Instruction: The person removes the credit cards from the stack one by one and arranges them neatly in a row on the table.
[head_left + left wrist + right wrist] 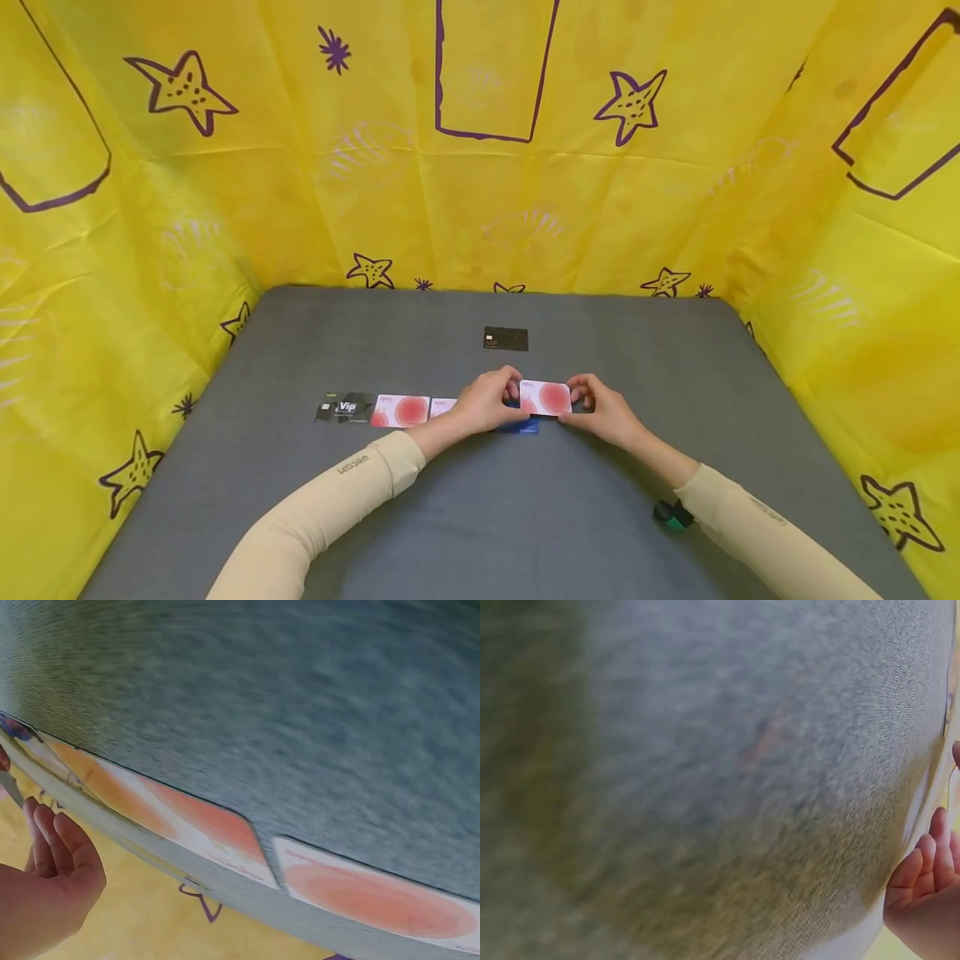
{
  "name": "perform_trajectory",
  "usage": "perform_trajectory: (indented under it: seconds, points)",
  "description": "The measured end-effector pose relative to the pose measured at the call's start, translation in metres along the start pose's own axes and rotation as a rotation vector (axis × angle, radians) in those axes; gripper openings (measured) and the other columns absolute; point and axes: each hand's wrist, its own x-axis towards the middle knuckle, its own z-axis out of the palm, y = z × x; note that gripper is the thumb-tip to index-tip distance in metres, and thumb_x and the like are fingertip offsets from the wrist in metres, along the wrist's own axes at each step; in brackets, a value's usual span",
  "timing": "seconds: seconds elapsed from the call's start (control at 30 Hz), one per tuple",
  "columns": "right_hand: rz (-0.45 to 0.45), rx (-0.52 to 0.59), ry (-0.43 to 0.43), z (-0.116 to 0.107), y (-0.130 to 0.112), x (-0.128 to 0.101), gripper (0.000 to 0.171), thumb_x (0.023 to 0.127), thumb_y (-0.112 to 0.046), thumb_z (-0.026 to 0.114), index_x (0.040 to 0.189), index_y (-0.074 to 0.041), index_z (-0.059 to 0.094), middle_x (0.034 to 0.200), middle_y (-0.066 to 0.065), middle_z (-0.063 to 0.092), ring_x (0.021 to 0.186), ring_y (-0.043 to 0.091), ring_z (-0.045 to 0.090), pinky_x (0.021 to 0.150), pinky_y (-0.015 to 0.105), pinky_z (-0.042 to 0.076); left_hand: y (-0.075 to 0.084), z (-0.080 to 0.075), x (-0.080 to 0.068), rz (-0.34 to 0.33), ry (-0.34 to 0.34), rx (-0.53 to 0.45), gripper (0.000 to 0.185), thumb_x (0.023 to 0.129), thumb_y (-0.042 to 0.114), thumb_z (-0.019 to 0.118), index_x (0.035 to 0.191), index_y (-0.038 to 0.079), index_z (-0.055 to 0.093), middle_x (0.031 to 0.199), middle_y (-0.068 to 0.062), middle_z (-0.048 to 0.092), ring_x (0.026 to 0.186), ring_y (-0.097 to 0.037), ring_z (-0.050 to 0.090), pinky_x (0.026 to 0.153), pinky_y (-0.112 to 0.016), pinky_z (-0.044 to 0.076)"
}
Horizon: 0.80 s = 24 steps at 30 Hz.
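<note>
Both hands hold a white card with pink circles (546, 398), tilted up above the table. My left hand (483, 402) pinches its left edge between thumb and fingers, while my right hand (604, 410) pinches the right edge. Beneath the held card and left hand lies a blue card (521, 427), mostly covered. To the left is a row of flat cards: a dark Vip card (345, 407), a pink-circled card (402, 411) and a similar card (441, 406) partly hidden by the left hand. The left wrist view shows pink-patterned cards (382, 896) side by side.
A black VIP card (506, 339) lies alone farther back on the grey table (600, 333). Yellow curtains (480, 208) with starfish drawings surround the table's back and sides. A dark and green object (672, 516) is beside the right forearm.
</note>
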Motion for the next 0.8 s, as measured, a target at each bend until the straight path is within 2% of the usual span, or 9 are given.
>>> perform_trajectory:
  seconds: [0.23, 0.53, 0.8]
  points:
    - [0.005, -0.002, -0.011, -0.005, 0.004, -0.006, 0.055, 0.075, -0.025, 0.086, 0.117, -0.008, 0.056, 0.095, 0.002, 0.061, 0.083, 0.02, 0.05, 0.071, 0.028, 0.041, 0.008, 0.006, 0.002, -0.005, -0.01, 0.039, 0.049, 0.077, 0.033, 0.084, 0.113, 0.01, 0.06, 0.092, 0.001, 0.06, 0.085, -0.013, 0.05, 0.073, -0.029, 0.042]
    - [0.001, -0.036, -0.006, -0.012, 0.015, -0.015, 0.053, 0.074, -0.024, 0.086, 0.114, -0.005, 0.057, 0.091, 0.002, 0.062, 0.079, 0.017, 0.049, 0.068, 0.026, 0.039, 0.017, 0.016, 0.004, 0.027, -0.01, 0.112, 0.048, 0.073, 0.035, 0.085, 0.108, 0.011, 0.063, 0.092, 0.0, 0.058, 0.091, -0.017, 0.049, 0.072, -0.029, 0.043]
    - [0.017, -0.039, -0.03, -0.019, 0.016, -0.02, 0.052, 0.073, -0.026, 0.087, 0.112, -0.006, 0.059, 0.09, 0.0, 0.062, 0.079, 0.018, 0.05, 0.068, 0.026, 0.04, 0.021, 0.022, 0.007, 0.028, -0.024, 0.158, 0.05, 0.073, 0.04, 0.085, 0.11, 0.012, 0.066, 0.104, -0.001, 0.061, 0.099, -0.019, 0.05, 0.085, -0.034, 0.044]
